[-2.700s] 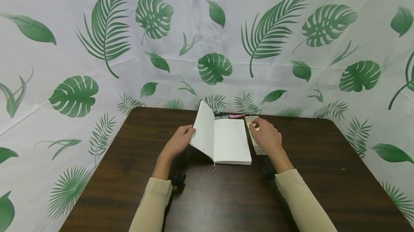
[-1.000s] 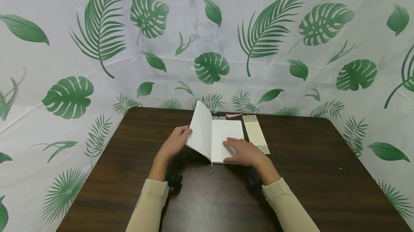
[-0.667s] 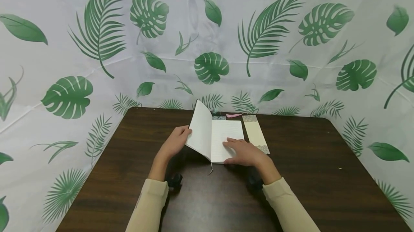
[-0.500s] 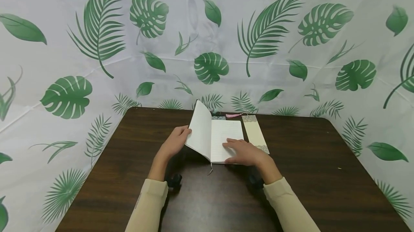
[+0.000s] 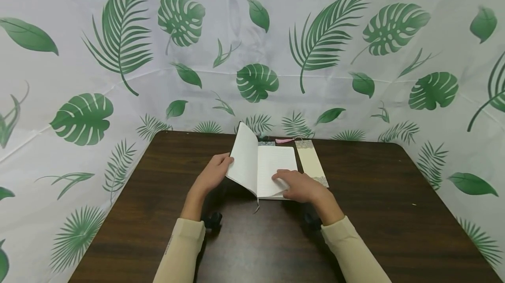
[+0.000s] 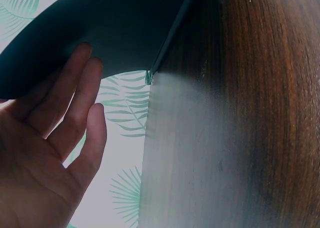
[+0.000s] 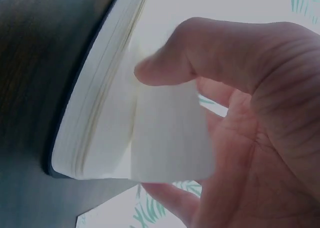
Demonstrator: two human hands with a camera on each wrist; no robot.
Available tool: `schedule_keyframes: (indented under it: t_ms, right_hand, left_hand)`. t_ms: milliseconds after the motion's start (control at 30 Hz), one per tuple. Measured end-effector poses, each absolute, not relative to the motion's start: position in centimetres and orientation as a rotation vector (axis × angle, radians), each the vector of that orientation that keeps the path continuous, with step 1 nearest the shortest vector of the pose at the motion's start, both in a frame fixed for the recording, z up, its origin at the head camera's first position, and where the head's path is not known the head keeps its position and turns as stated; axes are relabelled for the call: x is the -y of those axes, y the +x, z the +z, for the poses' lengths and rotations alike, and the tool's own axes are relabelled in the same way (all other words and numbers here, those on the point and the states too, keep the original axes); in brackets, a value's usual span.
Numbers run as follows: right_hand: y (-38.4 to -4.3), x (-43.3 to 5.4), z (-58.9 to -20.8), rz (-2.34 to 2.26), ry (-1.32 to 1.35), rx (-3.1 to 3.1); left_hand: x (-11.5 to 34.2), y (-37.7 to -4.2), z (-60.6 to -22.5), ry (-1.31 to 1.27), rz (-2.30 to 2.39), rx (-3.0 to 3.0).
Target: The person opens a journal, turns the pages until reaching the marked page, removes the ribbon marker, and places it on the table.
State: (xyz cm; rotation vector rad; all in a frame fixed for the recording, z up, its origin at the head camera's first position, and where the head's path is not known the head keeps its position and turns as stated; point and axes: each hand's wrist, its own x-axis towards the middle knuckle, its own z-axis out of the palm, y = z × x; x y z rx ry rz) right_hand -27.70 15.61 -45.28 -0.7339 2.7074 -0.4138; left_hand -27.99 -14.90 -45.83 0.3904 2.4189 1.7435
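A notebook point(image 5: 272, 160) with lined white pages lies open on the table in the head view. My left hand point(image 5: 213, 172) holds its raised left side, thumb on the inner page and fingers behind the dark cover point(image 6: 115, 28), as the left wrist view shows. My right hand point(image 5: 303, 185) is at the lower right corner of the right-hand pages. In the right wrist view its thumb presses on a lifted page point(image 7: 170, 138), with fingers behind the sheet. A thin ribbon point(image 5: 258, 206) hangs from the notebook's spine.
A cream bookmark point(image 5: 311, 160) with patterned ends lies right of the notebook, a pink tassel point(image 5: 285, 141) at its top. Behind the notebook a blue patterned piece point(image 5: 266, 143) is partly hidden. A leaf-printed cloth point(image 5: 252, 46) hangs behind the brown table point(image 5: 394, 204).
My right hand has come from the bookmark onto the right-hand pages. Since half a second ago its thumb has shifted and a page corner has lifted. The left hand keeps its hold.
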Motion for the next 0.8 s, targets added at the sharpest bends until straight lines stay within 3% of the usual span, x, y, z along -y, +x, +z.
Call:
schedule_keyframes:
  t_ms: [467,800]
  right_hand:
    - [-28.2,-16.8,-43.7,-0.548,-0.663,-2.984]
    - [-28.8,-16.7,-44.1,-0.935,-0.465,-2.965]
  left_hand:
    - [15.0,-28.2,-46.1,0.409,1.733,-2.426]
    - [15.0,-28.3,-46.2,0.422,1.74,-2.427]
